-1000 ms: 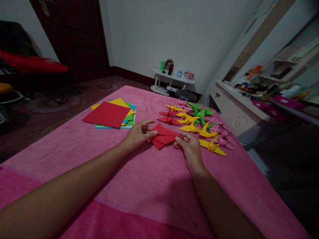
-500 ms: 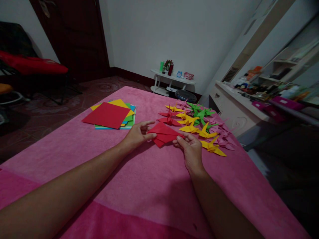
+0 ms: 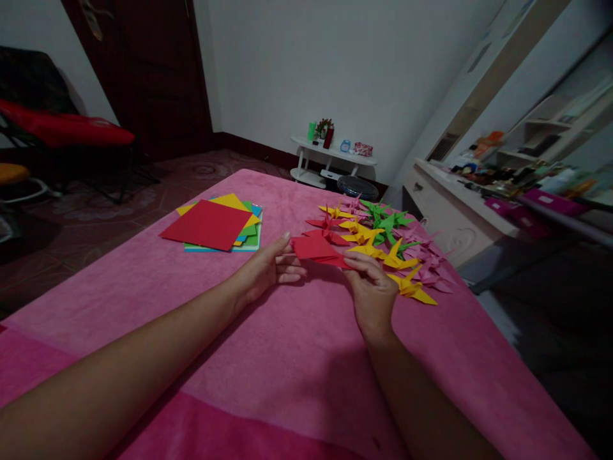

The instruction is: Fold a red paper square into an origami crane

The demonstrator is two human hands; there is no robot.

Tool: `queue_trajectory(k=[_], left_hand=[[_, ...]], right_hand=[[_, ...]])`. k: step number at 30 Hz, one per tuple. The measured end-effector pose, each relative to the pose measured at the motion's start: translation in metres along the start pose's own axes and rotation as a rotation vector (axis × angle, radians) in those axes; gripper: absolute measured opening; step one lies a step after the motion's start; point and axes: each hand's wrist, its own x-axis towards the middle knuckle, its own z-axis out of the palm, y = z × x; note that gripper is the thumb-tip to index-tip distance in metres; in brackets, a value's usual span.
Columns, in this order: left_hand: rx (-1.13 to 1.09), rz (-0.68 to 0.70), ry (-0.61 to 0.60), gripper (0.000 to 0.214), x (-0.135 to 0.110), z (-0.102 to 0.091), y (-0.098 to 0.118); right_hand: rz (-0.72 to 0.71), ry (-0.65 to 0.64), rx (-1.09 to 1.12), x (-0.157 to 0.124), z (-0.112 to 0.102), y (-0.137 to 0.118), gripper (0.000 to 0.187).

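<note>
A partly folded red paper (image 3: 317, 249) is held just above the pink cloth (image 3: 268, 358) between both hands. My left hand (image 3: 268, 271) pinches its left edge with thumb and fingers. The right corner of that sheet sits in the closed fingers of my right hand (image 3: 372, 291). Right behind them lie several finished paper cranes (image 3: 383, 239) in red, yellow, green and pink. A stack of flat coloured sheets (image 3: 215, 223) with a red one on top lies to the left.
The pink cloth covers a bed or table that ends at the right beside a pale dresser (image 3: 450, 211) crowded with bottles. A small white shelf (image 3: 330, 160) stands by the far wall. A dark door (image 3: 143, 70) and a red-cushioned chair (image 3: 62, 131) are at the left.
The red paper has been lifted off the cloth and folded flatter and narrower. Both hands have risen slightly and the right hand has closed over its right corner.
</note>
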Motion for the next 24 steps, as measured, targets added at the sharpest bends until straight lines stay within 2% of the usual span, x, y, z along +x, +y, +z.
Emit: queue_trajectory(k=[2, 4, 8, 10, 12, 17, 24], left_hand=[[-0.003, 0.049, 0.018, 0.034, 0.001, -0.001, 0.0], [0.019, 0.112, 0.074, 0.034, 0.004, -0.004, -0.002], [0.06, 0.254, 0.21, 0.039, 0.009, -0.012, -0.008], [0.067, 0.29, 0.236, 0.04, 0.01, -0.012, -0.011], [0.076, 0.284, 0.232, 0.041, 0.009, -0.011, -0.013], [0.113, 0.25, 0.158, 0.045, 0.005, -0.005, -0.014], [0.202, 0.241, 0.094, 0.044, -0.001, 0.001, -0.01]], right_hand=[[-0.01, -0.068, -0.015, 0.0, -0.001, 0.0, 0.015], [0.023, -0.106, -0.033, 0.0, -0.002, 0.003, 0.017], [0.299, -0.117, 0.04, 0.0, -0.002, 0.009, 0.018], [0.44, -0.142, 0.13, -0.001, -0.001, 0.011, 0.026], [0.51, -0.165, 0.187, -0.001, 0.001, 0.011, 0.035], [0.542, -0.119, 0.205, -0.001, 0.004, 0.009, 0.049], [0.494, -0.113, 0.209, 0.001, -0.001, 0.006, 0.044]])
